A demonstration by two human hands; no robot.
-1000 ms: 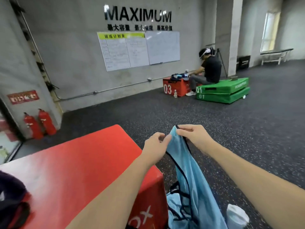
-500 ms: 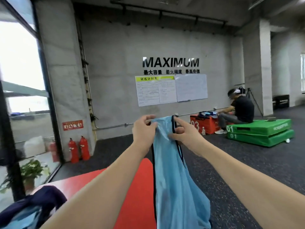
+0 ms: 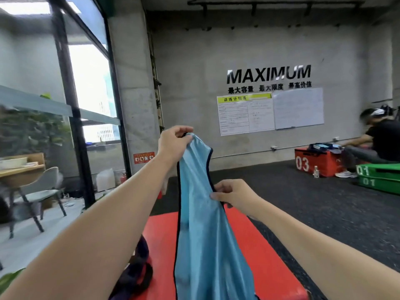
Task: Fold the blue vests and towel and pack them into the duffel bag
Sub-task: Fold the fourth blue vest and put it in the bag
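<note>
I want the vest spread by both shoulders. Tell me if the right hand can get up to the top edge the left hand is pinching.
Probably yes. The right hand pinches the blue vest lower on its edge, and only open air lies between it and the left hand at the top.

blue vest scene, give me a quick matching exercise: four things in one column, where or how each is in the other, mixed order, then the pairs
Things
1. left hand
2. right hand
3. blue vest
4. red box

Places or states
A. hangs down, held up in the air
B. pinches the vest's top end
C. lies under the hanging vest
D. pinches the vest's dark-trimmed edge lower down

Pairs: 1-B, 2-D, 3-A, 4-C
</note>
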